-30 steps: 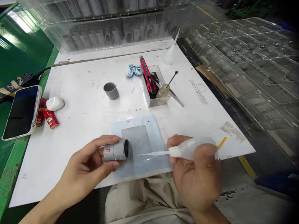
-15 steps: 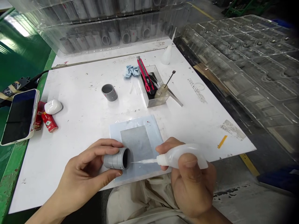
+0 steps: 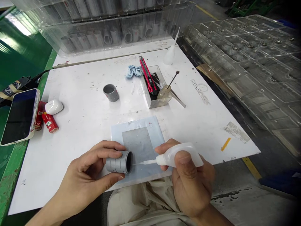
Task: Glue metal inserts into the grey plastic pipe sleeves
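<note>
My left hand [image 3: 94, 169] is closed around a short grey tube [image 3: 115, 164], its open dark end turned to the right. In my right hand [image 3: 190, 179] lies a white squeeze bottle [image 3: 181, 153] with a long thin nozzle [image 3: 147, 162], thumb pressed on its side. The nozzle points left, its fine tip at the tube's mouth; whether it reaches inside I cannot tell. Below both hands is a light blue sheet [image 3: 154, 131] with a grey square [image 3: 137, 141] on it. Farther back, another grey ring [image 3: 111, 93] stands on the white table [image 3: 77, 125].
A clear box [image 3: 155, 103] holds a red utility knife [image 3: 148, 75] and a small jar [image 3: 164, 93]. Behind it stand a blue crumpled cloth [image 3: 133, 72] and another nozzle bottle [image 3: 169, 56]. A phone [image 3: 20, 116] is at left; clear trays [image 3: 249, 62] are at right.
The bottle in my right hand has shifted slightly left, its nozzle closer to the tube's opening. My left hand keeps its hold on the tube.
</note>
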